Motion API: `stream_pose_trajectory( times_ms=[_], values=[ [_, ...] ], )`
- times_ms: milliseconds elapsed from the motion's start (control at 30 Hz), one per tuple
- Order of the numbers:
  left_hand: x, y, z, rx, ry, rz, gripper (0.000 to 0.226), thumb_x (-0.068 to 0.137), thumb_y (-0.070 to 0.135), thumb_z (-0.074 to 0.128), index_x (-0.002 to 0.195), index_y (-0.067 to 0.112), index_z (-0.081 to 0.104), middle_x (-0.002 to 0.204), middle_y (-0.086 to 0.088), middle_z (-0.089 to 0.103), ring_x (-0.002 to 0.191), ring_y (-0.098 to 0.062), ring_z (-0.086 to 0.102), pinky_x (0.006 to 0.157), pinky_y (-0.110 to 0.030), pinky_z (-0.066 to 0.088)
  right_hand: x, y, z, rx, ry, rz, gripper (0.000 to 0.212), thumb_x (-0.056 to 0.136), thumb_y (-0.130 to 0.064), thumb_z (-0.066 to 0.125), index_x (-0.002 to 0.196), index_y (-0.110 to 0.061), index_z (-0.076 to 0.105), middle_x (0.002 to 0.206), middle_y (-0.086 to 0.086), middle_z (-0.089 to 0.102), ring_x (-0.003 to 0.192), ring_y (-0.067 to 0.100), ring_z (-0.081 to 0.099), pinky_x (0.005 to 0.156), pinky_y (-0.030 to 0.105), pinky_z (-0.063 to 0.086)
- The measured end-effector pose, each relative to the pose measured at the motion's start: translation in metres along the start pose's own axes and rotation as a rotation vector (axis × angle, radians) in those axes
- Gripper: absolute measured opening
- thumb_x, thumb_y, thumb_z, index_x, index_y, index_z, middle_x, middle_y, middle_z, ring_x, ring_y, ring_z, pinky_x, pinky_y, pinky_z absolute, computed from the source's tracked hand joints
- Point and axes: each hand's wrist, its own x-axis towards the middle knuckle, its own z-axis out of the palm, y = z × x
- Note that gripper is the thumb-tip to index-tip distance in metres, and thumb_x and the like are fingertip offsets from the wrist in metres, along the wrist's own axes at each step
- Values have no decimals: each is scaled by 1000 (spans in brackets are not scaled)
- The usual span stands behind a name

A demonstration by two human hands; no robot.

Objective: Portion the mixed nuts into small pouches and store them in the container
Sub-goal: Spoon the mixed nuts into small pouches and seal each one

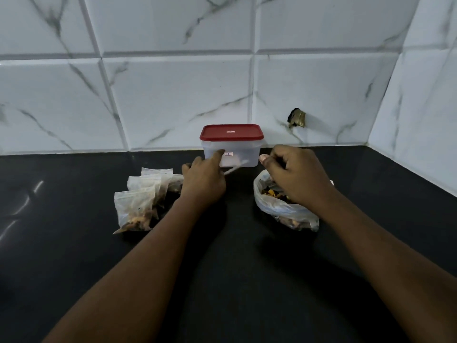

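Observation:
A clear plastic container (pixel 244 152) with a red lid (pixel 231 132) stands closed at the back of the black counter, against the wall. My left hand (pixel 204 180) pinches a small clear pouch (pixel 236 167) just in front of the container. My right hand (pixel 295 175) hovers with curled fingers over an open plastic bag of mixed nuts (pixel 282 206); whether it holds nuts is hidden. Several small pouches with nuts in them (pixel 143 196) lie in a pile left of my left hand.
The black counter (pixel 222 256) ends at a white marble-tiled wall behind and at the right. A small dark hole (pixel 296 117) marks the tile to the right of the container.

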Motion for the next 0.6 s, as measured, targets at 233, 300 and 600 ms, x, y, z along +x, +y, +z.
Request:
stream_pose_trajectory(
  times_ms=[233,300,600],
  values=[
    [-15,26,-36,-1152,-13,-183,35,95,1,47,117,25,62,80,-5,66,79,-24,60,76,-41,51,0,-2,-2,204,-175,151,57,99,-27,67,152,-29,47,136,-10,62,122,6,58,103,33,50],
    [-15,30,-40,-1246,-68,-223,34,95,0,48,109,25,66,81,-2,67,82,-24,59,78,-44,51,0,-2,-4,393,-220,195,39,100,-29,69,139,-29,62,123,-12,73,112,4,68,98,35,57],
    [-13,27,-35,-1488,-202,-288,51,88,1,76,133,13,55,87,-6,76,81,-20,74,71,-35,61,3,3,-5,639,-129,370,10,101,-22,69,101,-13,74,96,23,75,71,26,64,55,30,51]
  ],
)
